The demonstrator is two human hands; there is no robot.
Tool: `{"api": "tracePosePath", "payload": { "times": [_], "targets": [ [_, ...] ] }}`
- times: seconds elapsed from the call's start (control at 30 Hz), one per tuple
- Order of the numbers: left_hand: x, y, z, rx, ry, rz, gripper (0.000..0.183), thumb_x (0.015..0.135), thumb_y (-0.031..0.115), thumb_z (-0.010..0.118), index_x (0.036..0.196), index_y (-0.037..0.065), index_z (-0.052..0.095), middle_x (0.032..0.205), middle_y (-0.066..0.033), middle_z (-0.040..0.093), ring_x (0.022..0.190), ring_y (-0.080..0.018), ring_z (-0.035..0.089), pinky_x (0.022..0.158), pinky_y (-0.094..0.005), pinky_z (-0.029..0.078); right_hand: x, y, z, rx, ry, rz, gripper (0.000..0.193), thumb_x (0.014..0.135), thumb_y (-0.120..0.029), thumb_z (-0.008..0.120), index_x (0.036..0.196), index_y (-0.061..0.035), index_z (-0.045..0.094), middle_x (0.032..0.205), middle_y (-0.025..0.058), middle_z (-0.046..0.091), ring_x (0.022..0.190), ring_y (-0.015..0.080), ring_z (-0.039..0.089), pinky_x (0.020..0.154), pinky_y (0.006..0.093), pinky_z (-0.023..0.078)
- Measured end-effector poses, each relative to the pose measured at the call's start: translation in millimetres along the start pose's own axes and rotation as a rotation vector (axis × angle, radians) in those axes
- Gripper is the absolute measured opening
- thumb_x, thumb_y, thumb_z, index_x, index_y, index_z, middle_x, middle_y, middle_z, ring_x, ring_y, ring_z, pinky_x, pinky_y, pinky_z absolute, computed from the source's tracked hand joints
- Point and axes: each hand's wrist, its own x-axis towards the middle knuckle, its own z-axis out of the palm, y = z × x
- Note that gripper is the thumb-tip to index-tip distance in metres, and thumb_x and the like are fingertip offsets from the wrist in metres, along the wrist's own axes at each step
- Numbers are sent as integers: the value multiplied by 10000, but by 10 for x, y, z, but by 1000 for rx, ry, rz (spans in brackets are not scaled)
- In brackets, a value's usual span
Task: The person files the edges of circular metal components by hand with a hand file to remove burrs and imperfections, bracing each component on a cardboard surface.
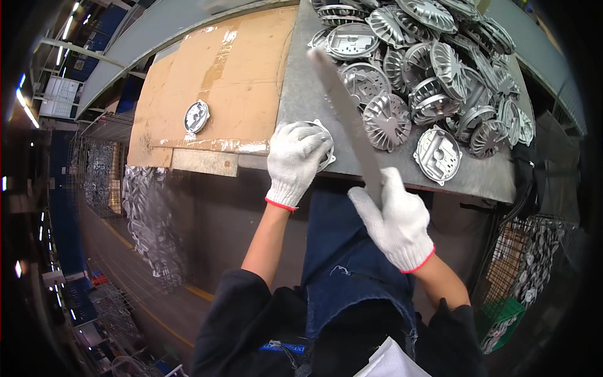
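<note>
Two dark sleeves [232,301] come up from the lower edge of my head view on either side of a frayed blue apron [352,232], and something white [391,361] low in the middle is cut off, so I can't identify it. Beyond them, I see my wearer's right hand [399,220], in a white knit glove, closed around the near end of a long flat grey bar [348,113], the thumb sticking out to the left; the palm hides whatever handle it has. The left hand [296,157], gloved too, is closed with bent fingers over a round metal casting [327,161] at the near edge of the metal table [301,88]; I make out only its rim and a lug, the rest being covered. To the right, one casting [438,155] lies alone near that edge. Left, a smaller-looking casting [196,117] rests on flattened cardboard [251,63]. Farther back a heap of castings [433,69] runs off the top, its lower layers buried, and the bar's far tip overlaps its left side; I can't judge its height above the table.
</note>
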Motion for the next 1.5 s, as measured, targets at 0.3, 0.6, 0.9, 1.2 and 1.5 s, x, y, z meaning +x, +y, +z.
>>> {"api": "tracePosePath", "payload": {
  "times": [0.3,0.6,0.9,1.2,1.5],
  "targets": [
    [-20,6,-6,-18,58,1,128,812,214,885,892,125,839,1000,-33,808,1046,-266,751,1004,-435,559,33,142,79,-269,6,-157,407,1094,-467,726,1168,-85,608,634,131,691,507,326,698,479,450,532],
    [-23,10,-27,22,2,-31,156,836,265,886,922,135,878,998,-36,809,1058,-279,743,998,-435,563,110,246,268,-290,-107,-49,425,1078,-474,727,1218,-91,606,704,168,729,587,373,733,522,490,557],
    [-1,-37,-177,-55,-90,1,176,873,217,873,1004,102,896,1059,-71,842,1101,-299,772,1031,-436,564,898,172,849,80,-232,318,613,904,-523,796,1251,-38,657,1081,267,797,1035,462,783,923,522,590],
    [17,-29,-244,-67,-131,-129,159,881,199,871,1001,97,895,1057,-75,841,1084,-298,776,1014,-428,590,994,43,775,193,-319,402,559,896,-407,775,1293,-26,675,1212,280,787,1198,462,752,1011,534,577],
    [73,17,-225,108,-41,29,109,854,213,885,942,148,882,1026,-6,829,1037,-265,756,1006,-419,537,1068,59,840,161,-299,442,576,903,-413,791,1302,-17,667,1252,291,775,1222,473,741,1023,545,575]
  ]
}}
